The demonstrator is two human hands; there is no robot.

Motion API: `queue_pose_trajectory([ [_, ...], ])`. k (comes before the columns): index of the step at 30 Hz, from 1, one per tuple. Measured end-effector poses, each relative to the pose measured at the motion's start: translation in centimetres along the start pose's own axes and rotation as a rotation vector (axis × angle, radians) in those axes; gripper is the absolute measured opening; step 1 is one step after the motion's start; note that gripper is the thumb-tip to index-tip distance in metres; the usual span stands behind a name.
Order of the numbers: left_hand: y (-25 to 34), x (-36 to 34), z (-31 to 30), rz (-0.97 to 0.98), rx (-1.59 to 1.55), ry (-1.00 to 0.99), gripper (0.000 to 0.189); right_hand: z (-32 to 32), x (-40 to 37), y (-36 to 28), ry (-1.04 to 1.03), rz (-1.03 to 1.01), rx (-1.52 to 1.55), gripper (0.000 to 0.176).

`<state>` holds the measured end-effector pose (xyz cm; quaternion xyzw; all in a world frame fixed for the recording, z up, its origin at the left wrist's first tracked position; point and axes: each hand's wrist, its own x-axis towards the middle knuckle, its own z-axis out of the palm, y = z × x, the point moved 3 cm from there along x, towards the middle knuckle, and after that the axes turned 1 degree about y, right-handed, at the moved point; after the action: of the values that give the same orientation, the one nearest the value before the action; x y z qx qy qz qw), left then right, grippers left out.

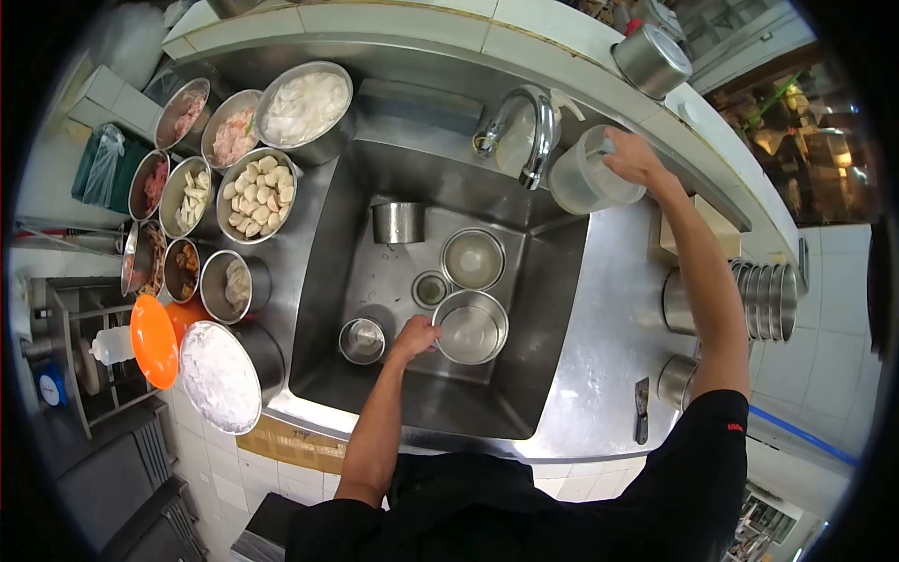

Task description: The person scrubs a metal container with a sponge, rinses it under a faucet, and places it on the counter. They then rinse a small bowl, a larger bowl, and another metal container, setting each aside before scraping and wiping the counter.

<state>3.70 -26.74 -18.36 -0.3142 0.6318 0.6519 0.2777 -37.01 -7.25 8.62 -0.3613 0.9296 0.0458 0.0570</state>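
Note:
My left hand (415,339) is closed on the rim of a round metal pot (471,327) low in the sink (431,398). My right hand (634,157) grips the handle of a translucent plastic jug (582,178) at the sink's back right corner, beside the curved faucet (543,131). Just behind the held pot is another round metal pot (473,259), close to the drain (431,290). A metal pot lying on its side (398,223) and a small metal cup (362,340) are farther left in the sink.
Left of the sink stand several metal containers of food, among them one of pale round pieces (257,195) and a big one of white powder (220,377). An orange lid (154,342) leans there. A scraper (641,410) lies on the right counter, near stacked metal pots (763,300).

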Motion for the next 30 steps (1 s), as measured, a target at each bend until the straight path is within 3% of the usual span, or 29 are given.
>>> queue_pose_trajectory([
  [2,-1.0,0.0,0.2,-0.046,-0.063,0.0,0.025,1.1,-0.6,-0.2,-0.303,0.055,0.269,0.049],
  [3,-1.0,-0.2,0.2,-0.087,-0.123,0.002,0.024,2.4,-0.4,0.3,-0.302,0.054,0.272,0.049],
  [5,-0.7,-1.1,0.1,-0.101,-0.121,-0.004,0.024,5.0,0.0,-0.6,-0.572,-0.11,0.212,0.057],
  [6,-0.5,-1.6,0.0,-0.118,-0.121,-0.012,0.024,5.3,0.3,-1.0,-0.573,-0.117,0.215,0.057],
  [8,-2.2,-0.9,-0.2,-0.129,-0.138,-0.001,0.025,5.8,0.3,-1.8,-0.541,-0.083,-0.014,0.062],
  [10,-3.1,-0.8,-0.3,-0.144,-0.148,0.001,0.025,10.4,2.5,1.8,-0.549,-0.13,0.083,0.066],
  [12,-2.5,-0.3,-0.2,-0.113,-0.142,0.021,0.026,9.6,2.9,2.3,-0.513,-0.037,0.057,0.066],
  [14,-1.5,0.3,0.2,-0.067,-0.133,0.05,0.024,8.7,2.5,2.5,-0.433,-0.105,0.177,0.06],
  [16,-0.7,0.6,0.3,-0.031,-0.124,0.086,0.023,8.4,2.1,2.1,-0.158,-0.195,0.092,0.055],
  [18,1.2,0.1,0.3,0.118,-0.163,0.21,0.016,5.3,1.1,0.6,-0.177,-0.181,0.128,0.053],
  [20,1.2,0.6,0.3,0.105,-0.274,0.2,0.016,2.5,-0.2,-0.6,-0.185,-0.165,0.164,0.051],
  [22,0.9,0.8,-0.3,0.107,-0.374,0.188,0.016,0.6,-1.6,-1.0,0.017,-0.075,0.051,0.047],
  [23,0.8,0.7,-0.4,0.042,-0.443,0.151,0.015,0.6,-2.0,-0.8,0.115,-0.146,0.096,0.044],
  [27,1.2,-0.6,-0.4,-0.139,-0.658,0.036,0.012,1.5,-2.1,0.2,0.106,-0.11,0.165,0.043],
  [30,-0.8,-0.7,-0.7,-0.263,-0.815,-0.107,0.017,1.3,-1.8,0.6,0.121,0.055,0.324,0.041],
])
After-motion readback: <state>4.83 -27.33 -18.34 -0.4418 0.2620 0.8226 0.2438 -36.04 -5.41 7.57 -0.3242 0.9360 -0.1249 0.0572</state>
